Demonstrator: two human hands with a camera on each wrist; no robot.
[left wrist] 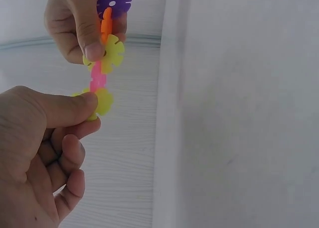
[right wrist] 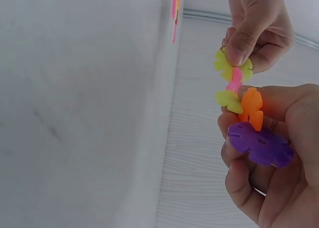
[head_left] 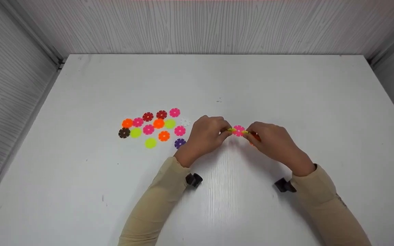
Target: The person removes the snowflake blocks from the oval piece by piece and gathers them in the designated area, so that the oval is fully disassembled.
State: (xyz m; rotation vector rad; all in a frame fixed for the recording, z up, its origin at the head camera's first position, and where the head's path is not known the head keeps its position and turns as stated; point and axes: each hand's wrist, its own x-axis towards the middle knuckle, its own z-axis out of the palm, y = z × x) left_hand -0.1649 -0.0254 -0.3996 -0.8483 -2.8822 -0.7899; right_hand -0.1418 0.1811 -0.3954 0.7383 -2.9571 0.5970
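Between the two hands runs a short chain of notched plastic discs slotted into one another. My left hand [head_left: 205, 135] pinches the yellow disc [left wrist: 104, 101] at one end between thumb and forefinger. A pink disc [head_left: 238, 131] joins it to a second yellow disc [left wrist: 115, 53], which my right hand [head_left: 273, 140] pinches. Beyond that one, an orange disc [right wrist: 252, 104] and a purple disc [right wrist: 261, 144] sit against the right hand's palm and fingers. In the head view the right hand hides the purple disc and most of the orange one.
Loose notched discs lie left of the hands on the white table [head_left: 80, 191]: dark red [head_left: 148, 117], brown [head_left: 124, 133], purple [head_left: 179, 143], white [head_left: 185, 121], and several pink, orange and yellow ones. Wood-grain panels [head_left: 197, 27] rise at the back and sides.
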